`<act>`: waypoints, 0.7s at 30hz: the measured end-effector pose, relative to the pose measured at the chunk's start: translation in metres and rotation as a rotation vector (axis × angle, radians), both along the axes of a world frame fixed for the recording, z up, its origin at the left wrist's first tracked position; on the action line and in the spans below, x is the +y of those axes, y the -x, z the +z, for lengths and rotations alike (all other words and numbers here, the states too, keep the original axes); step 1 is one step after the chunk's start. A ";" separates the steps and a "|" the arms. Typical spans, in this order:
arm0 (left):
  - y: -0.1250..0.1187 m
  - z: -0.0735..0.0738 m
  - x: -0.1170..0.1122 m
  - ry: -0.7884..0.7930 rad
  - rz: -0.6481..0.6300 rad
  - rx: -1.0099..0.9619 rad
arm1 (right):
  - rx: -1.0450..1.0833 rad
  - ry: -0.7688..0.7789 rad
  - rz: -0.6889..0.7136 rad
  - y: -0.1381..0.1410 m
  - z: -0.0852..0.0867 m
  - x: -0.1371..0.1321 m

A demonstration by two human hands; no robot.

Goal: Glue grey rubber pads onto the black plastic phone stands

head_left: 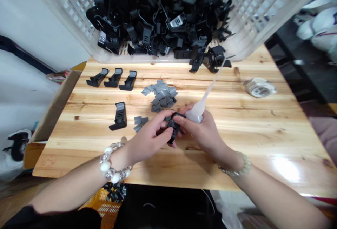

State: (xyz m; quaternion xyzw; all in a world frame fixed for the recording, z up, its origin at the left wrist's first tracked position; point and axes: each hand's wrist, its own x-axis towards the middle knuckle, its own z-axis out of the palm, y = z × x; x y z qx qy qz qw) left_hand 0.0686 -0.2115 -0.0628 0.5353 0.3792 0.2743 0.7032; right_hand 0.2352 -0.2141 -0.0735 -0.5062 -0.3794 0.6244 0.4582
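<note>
Left of the grip, black plastic stands (97, 77) set out in a row on the wooden table (79, 159), apparently spaced to keep them apart. At centre, one black stand (172, 127) clamped between left hand (149, 136) and right hand (202, 132), seemingly for steadiness; a squeeze bottle (197, 112) pressed against the right palm, nozzle angled away. Beyond the grip, grey pads (162, 95) heaped within reach; further right, a wrapped roll (259, 87).

Pretty sure this was a small assembly workshop: a pine workbench (237, 130), a huge white slatted crate (65, 8) heaped with black plastic stands (158, 18), a pile of little gray pads (162, 95), and a yellow crate (101, 204) of more parts underneath.
</note>
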 end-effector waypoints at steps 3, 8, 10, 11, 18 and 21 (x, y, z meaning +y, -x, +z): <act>0.002 -0.003 0.001 0.017 0.006 -0.013 | -0.004 0.018 0.027 0.000 -0.002 0.003; 0.003 -0.008 0.007 0.017 0.038 -0.021 | -0.001 -0.033 0.091 -0.004 -0.009 0.011; 0.005 -0.004 0.013 -0.029 0.122 0.001 | -0.016 -0.092 0.055 -0.008 -0.013 0.014; 0.008 0.000 0.017 -0.065 0.183 0.022 | -0.018 -0.108 0.033 -0.010 -0.014 0.016; 0.083 0.055 0.039 -0.418 0.616 0.445 | 0.049 -0.109 -0.095 -0.026 -0.020 0.024; 0.119 0.049 0.040 -0.359 0.584 0.696 | 0.068 -0.118 -0.105 -0.027 -0.019 0.024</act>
